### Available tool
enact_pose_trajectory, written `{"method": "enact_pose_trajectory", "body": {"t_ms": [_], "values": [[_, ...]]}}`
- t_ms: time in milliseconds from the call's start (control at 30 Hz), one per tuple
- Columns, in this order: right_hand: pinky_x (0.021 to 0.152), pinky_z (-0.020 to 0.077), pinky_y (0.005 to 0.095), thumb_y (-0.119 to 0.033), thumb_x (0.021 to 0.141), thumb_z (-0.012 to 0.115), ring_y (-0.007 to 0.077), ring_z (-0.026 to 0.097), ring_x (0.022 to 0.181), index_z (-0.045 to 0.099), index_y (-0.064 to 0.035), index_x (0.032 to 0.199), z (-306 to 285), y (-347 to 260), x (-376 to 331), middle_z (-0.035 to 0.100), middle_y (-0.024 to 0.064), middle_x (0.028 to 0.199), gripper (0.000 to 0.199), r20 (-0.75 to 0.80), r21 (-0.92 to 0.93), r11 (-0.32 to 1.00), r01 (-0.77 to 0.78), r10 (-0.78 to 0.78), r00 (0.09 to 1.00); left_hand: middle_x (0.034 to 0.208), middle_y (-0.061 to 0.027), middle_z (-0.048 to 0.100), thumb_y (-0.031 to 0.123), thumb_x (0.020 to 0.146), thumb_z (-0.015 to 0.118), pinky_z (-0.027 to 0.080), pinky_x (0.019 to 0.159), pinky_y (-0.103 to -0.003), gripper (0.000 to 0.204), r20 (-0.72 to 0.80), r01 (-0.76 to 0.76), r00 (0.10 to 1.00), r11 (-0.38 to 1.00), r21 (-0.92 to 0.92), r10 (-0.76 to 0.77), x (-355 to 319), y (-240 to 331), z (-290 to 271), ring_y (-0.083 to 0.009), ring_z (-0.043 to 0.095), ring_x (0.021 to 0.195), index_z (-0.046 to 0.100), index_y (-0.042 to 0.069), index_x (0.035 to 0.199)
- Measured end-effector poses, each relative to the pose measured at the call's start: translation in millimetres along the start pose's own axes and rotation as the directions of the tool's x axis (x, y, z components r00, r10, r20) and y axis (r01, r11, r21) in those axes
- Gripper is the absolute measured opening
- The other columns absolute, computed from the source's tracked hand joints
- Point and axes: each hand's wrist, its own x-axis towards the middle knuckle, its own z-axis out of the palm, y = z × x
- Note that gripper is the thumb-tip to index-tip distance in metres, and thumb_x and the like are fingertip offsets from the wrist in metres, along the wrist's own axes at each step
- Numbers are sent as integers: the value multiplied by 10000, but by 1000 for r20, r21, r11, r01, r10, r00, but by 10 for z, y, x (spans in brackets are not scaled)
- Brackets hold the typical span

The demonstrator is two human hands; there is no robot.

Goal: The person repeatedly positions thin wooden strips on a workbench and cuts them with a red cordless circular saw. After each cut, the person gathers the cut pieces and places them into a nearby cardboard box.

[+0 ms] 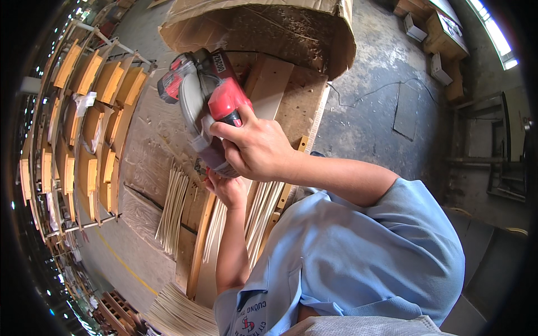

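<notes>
A red and grey power saw with a round guard, apparently a mitre saw (193, 101), stands on the wooden bench. Its handle is wrapped by the fingers of my right hand (260, 148), thumb along the near side. Just below the saw's lower guard is my left hand (228, 191), its fingers curled and partly hidden by the saw; what they grip cannot be made out. Thin pale wooden sticks (264, 210) lie on the bench under and beside my left forearm. Another bundle of sticks (174, 207) rests farther left.
A large open cardboard box (252, 28) stands behind the saw, wood scraps inside. On the left is a rack (84, 123) of wooden parts. A wooden rail (199, 252) runs along the bench. More sticks (182, 311) are at the bottom. A thin cable (350, 105) crosses the floor.
</notes>
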Motion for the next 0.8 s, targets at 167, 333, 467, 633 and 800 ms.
{"method": "enact_pose_trajectory", "body": {"t_ms": [167, 333, 467, 633, 800], "values": [[585, 555, 513, -239, 841, 669, 392, 653, 816, 672, -263, 1232, 42, 6, -19, 573, 253, 972, 392, -45, 13, 999, 35, -35, 998, 1237, 0, 760, 244, 930, 736, 376, 1053, -565, 214, 0, -12, 1000, 1000, 9, 12, -42, -73, 44, -277, 572, 1335, 796, 143, 1109], [584, 558, 513, -229, 840, 672, 392, 648, 822, 669, -264, 1237, 28, 25, -63, 571, 249, 993, 398, -17, 13, 1000, 17, -17, 1000, 1265, 3, 749, 246, 918, 753, 374, 1054, -557, 227, -24, -10, 1000, 999, -38, 9, -25, -23, 16, -273, 571, 1337, 793, 145, 1118], [598, 563, 505, -205, 848, 675, 391, 645, 781, 663, -265, 1249, 31, 22, -85, 569, 232, 1024, 405, -28, 19, 999, 28, -27, 999, 1274, 16, 744, 245, 902, 764, 371, 1064, -557, 254, -36, 68, 997, 992, -108, -72, -32, -20, 37, -272, 570, 1339, 785, 161, 1141], [628, 569, 495, -176, 861, 672, 386, 648, 713, 652, -256, 1281, 42, 34, -114, 567, 207, 1087, 428, -4, 25, 999, 24, -24, 1000, 1280, 37, 735, 246, 884, 773, 371, 1069, -557, 301, -16, 156, 987, 964, -215, -163, -66, -27, 110, -266, 564, 1342, 767, 185, 1179], [629, 570, 493, -167, 862, 677, 388, 650, 712, 650, -258, 1279, 12, 39, -166, 555, 204, 1104, 427, -11, 29, 999, 22, -22, 1000, 1273, 63, 734, 254, 871, 782, 372, 1063, -566, 322, 732, -260, 572, -765, 590, 370, -19, -305, 106, -256, 550, 1348, 762, 210, 1189]]}}
